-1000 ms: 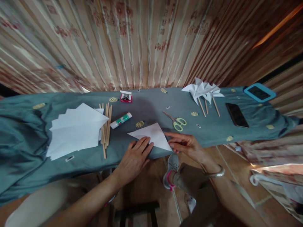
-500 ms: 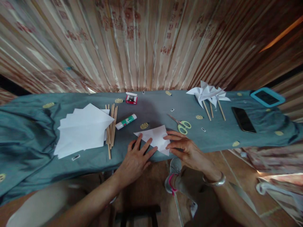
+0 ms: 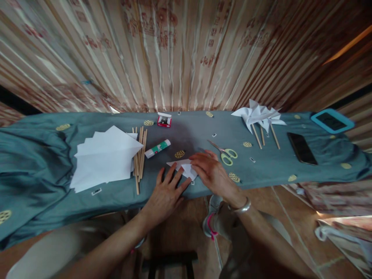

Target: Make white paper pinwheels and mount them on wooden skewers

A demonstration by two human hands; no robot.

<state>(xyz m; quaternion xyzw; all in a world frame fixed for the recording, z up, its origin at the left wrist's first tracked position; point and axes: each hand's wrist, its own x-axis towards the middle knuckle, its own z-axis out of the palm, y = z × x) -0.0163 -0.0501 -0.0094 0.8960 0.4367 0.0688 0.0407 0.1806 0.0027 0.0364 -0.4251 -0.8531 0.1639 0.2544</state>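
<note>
A folded white paper triangle (image 3: 185,168) lies near the front edge of the teal-covered table (image 3: 261,162). My left hand (image 3: 167,190) rests flat on the cloth with fingers spread, its fingertips on the paper's left part. My right hand (image 3: 209,169) lies over the paper's right side, fingers pressing down on it and hiding most of the sheet. Green-handled scissors (image 3: 225,152) sit just beyond my right hand.
A fan of white sheets (image 3: 104,158), wooden sticks (image 3: 139,157) and a glue stick (image 3: 157,148) lie to the left. A small red box (image 3: 164,120) sits at the back. Paper pinwheels (image 3: 257,115), a black phone (image 3: 301,148) and a blue-cased device (image 3: 332,121) are at the right.
My right hand has moved left over the paper, folding its right corner inward, so the visible triangle is now much smaller. My left hand stays pressing the left part.
</note>
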